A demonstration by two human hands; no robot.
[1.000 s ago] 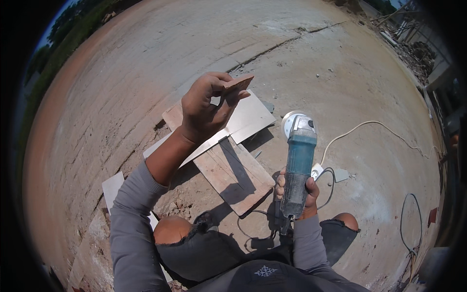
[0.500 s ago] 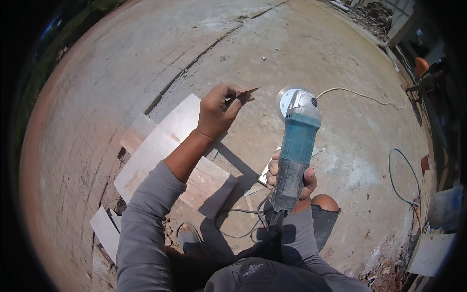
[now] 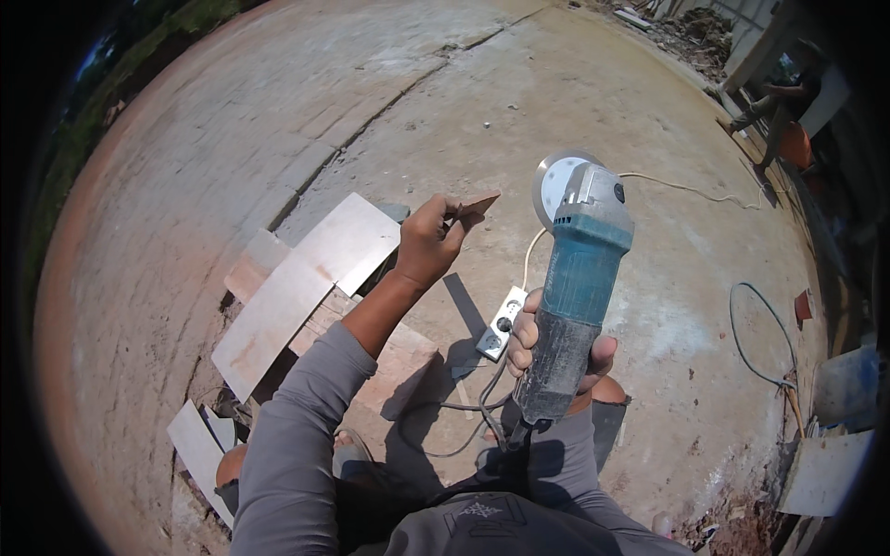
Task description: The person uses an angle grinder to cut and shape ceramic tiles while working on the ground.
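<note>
Here, nearest the body, the right hand [image 3: 556, 347] is clenched round the grey grip of a blue angle grinder [image 3: 575, 287], its disc end pointing away and raised off the floor. Its cable [image 3: 464, 408] trails in loops below; I'd keep that clear of the disc. Just left, the white power strip [image 3: 501, 322] lies on the concrete floor [image 3: 649, 306]. Higher, the left hand [image 3: 428, 243] pinches a small tile offcut [image 3: 475, 204] in the air; a firmer hold away from the edge looks wiser. Larger tiles [image 3: 306, 278] lie stacked to the left. Far right, another person [image 3: 788, 102] stands by rubble.
</note>
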